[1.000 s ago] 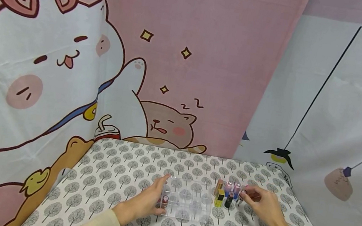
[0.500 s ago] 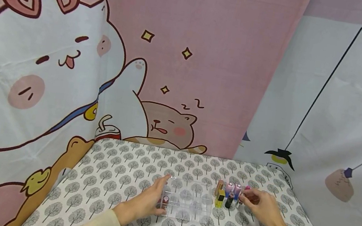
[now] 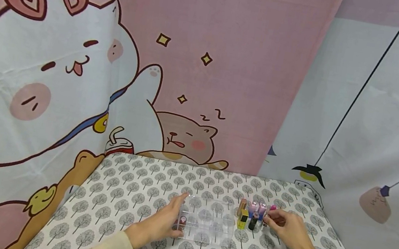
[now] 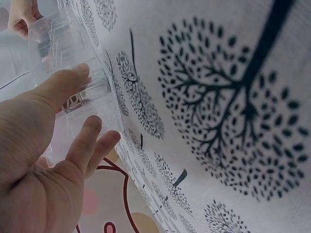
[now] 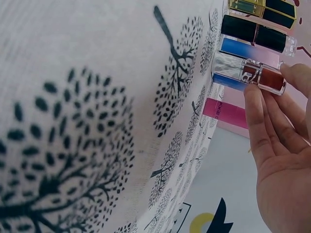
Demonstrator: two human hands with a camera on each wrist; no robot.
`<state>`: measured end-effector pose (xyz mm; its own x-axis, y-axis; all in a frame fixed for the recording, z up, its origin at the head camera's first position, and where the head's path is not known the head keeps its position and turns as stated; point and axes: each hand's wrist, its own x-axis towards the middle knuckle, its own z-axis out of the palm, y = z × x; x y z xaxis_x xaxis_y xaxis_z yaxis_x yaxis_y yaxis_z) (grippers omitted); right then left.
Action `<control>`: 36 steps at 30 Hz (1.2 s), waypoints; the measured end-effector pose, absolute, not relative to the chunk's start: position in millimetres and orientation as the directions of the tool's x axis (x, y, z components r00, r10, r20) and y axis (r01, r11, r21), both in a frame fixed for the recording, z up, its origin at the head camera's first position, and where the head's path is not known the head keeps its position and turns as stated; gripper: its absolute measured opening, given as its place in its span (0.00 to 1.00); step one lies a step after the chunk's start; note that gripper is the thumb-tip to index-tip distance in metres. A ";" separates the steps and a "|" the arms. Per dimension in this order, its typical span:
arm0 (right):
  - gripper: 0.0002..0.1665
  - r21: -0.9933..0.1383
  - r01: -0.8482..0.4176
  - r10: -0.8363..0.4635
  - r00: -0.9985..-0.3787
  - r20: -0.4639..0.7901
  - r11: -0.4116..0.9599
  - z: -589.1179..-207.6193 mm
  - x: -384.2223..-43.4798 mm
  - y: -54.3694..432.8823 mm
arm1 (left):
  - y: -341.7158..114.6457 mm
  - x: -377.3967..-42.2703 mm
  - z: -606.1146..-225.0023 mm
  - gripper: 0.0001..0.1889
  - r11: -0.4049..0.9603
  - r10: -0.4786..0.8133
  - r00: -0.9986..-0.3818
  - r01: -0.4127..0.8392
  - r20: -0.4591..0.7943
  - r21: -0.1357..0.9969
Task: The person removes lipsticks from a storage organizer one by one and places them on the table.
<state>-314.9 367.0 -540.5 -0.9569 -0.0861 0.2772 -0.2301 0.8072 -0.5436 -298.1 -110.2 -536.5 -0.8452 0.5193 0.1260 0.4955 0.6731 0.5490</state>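
My left hand (image 3: 163, 217) holds the left end of a clear divided organizer box (image 3: 202, 240), thumb at the front corner and fingers toward the back. One dark red lip gloss tube (image 3: 182, 221) sits in a left compartment of it; the thumb partly covers the box in the left wrist view. To the right, my right hand (image 3: 290, 228) pinches another lip gloss tube (image 5: 269, 79) between thumb and fingertips. This tube is upright, its silvery half down and its red-brown half up, beside the group of lipsticks.
Grouped right of the box are a yellow lipstick (image 3: 242, 220), a black lipstick (image 3: 253, 222), a brownish-gold tube (image 3: 242, 207), two pink-and-blue tubes (image 3: 258, 208) and a magenta one (image 5: 226, 112). A tree-print cloth (image 3: 125, 218) covers the table; printed curtains (image 3: 251, 85) hang behind.
My right hand has shifted very slightly at the lip gloss, and more of the magenta tube shows behind it. The left hand and the box stay in place.
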 end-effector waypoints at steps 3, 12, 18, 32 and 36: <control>0.19 -0.551 -0.229 -0.090 -0.960 0.266 0.802 -539.6 -314.3 366.8 | -110.3 -297.9 -536.1 0.72 0.674 0.515 -0.848 0.489 0.121 0.554; 0.24 -0.558 -0.217 -0.099 -0.967 0.234 0.801 -539.6 -313.9 367.3 | -110.8 -297.1 -535.7 0.72 0.670 0.519 -0.846 0.491 0.123 0.556; 0.25 -0.587 -0.205 -0.078 -0.969 0.235 0.784 -537.2 -312.0 367.6 | -110.6 -297.2 -535.7 0.71 0.668 0.519 -0.845 0.495 0.129 0.556; 0.17 -0.440 -0.360 -0.092 -0.849 0.521 0.823 -525.6 -311.1 361.4 | -110.9 -298.1 -535.6 0.72 0.666 0.519 -0.844 0.500 0.137 0.553; 0.18 -0.393 -0.388 -0.104 -0.810 0.578 0.833 -521.0 -309.1 354.3 | -110.8 -297.8 -536.9 0.72 0.671 0.514 -0.847 0.494 0.134 0.553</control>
